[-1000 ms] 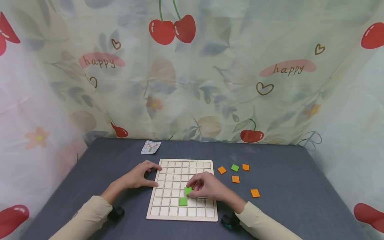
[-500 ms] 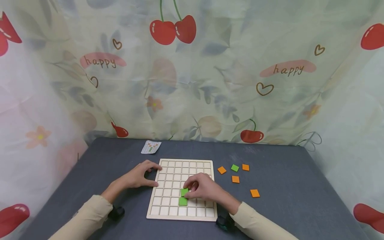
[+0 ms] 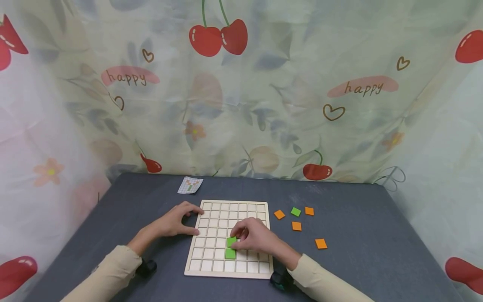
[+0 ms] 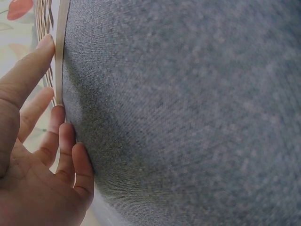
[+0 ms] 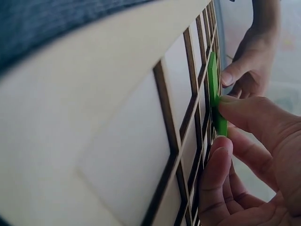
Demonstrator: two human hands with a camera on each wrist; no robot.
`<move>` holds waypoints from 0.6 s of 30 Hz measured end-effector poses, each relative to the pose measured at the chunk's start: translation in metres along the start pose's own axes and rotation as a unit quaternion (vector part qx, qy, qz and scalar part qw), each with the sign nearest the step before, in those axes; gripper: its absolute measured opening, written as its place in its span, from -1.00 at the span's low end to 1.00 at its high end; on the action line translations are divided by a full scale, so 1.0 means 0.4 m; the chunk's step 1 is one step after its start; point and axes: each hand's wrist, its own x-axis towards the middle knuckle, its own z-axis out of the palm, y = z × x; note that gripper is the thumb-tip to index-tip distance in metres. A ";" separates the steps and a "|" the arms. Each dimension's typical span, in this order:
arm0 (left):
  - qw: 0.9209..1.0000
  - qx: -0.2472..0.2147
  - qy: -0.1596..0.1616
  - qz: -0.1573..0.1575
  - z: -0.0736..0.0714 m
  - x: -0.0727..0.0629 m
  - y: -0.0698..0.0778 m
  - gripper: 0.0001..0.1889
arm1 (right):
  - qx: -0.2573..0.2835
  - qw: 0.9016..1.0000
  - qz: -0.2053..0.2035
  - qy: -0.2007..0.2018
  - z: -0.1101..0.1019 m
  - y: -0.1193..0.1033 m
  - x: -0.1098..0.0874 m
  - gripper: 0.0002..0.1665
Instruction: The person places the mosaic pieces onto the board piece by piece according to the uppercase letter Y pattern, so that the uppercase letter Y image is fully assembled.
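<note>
A pale wooden grid board lies on the dark table. My right hand pinches a green square tile between thumb and fingers, down at a cell in the board's middle columns. Directly in front of it, on my side, a second green tile sits in a cell. In the right wrist view, the thumb presses at the green edge, with curled fingers below. My left hand rests at the board's left edge, thumb and fingertips spread apart along the rim; the left wrist view shows its fingers loosely extended against that side.
Right of the board lie several orange tiles and one loose green tile. A small card with a coloured grid pattern lies behind the board at the left. A patterned curtain hangs behind the table.
My right hand has shifted slightly left and toward me, bringing the pinched green tile down beside the other green one. Over the last half second it hardly moves. My left hand stays put.
</note>
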 end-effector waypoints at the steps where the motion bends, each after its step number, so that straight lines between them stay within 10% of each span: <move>1: 1.000 0.000 0.000 -0.001 0.000 0.000 0.001 -0.39 | -0.001 1.000 0.000 0.000 0.000 0.000 0.000 -0.79; 18: 1.000 0.003 -0.001 -0.004 0.001 0.001 -0.002 -0.39 | -0.012 1.000 -0.003 -0.001 0.001 -0.010 0.001 -0.80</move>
